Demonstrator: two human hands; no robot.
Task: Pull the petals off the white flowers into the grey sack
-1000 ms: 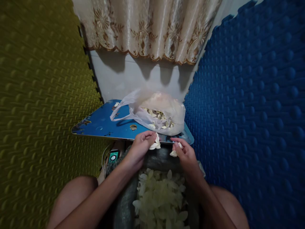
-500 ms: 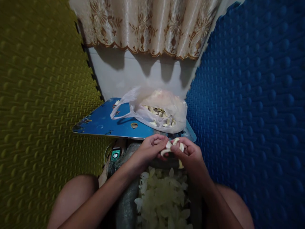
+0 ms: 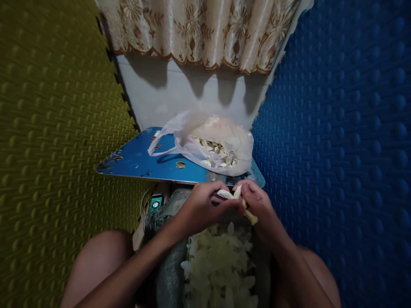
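Observation:
Close together in front of me, both hands work on a white flower (image 3: 237, 192) with curved petals. A pale yellow stalk (image 3: 251, 217) hangs below my right fingers. My left hand (image 3: 210, 201) is closed, with its thumb and fingers around the petals on the left side. My right hand (image 3: 255, 197) grips the flower from the right, thumb bent over it. Under the hands lies a heap of pale petals (image 3: 221, 265) between my legs, on or in a grey-green sack (image 3: 170, 273). Its lower parts are dim.
Ahead, a blue tabletop (image 3: 150, 164) carries a white plastic bag (image 3: 239, 147) with cream pieces inside. A small device with a lit green screen (image 3: 156, 204) lies left. Yellow (image 3: 64, 107) and blue (image 3: 337, 107) foam mats rise on both sides, with a curtain (image 3: 192, 34) behind.
My left thumb has swung lower and toward the right hand, and my right hand has turned. The petals sit differently between the fingers, and the stalk now points down and right.

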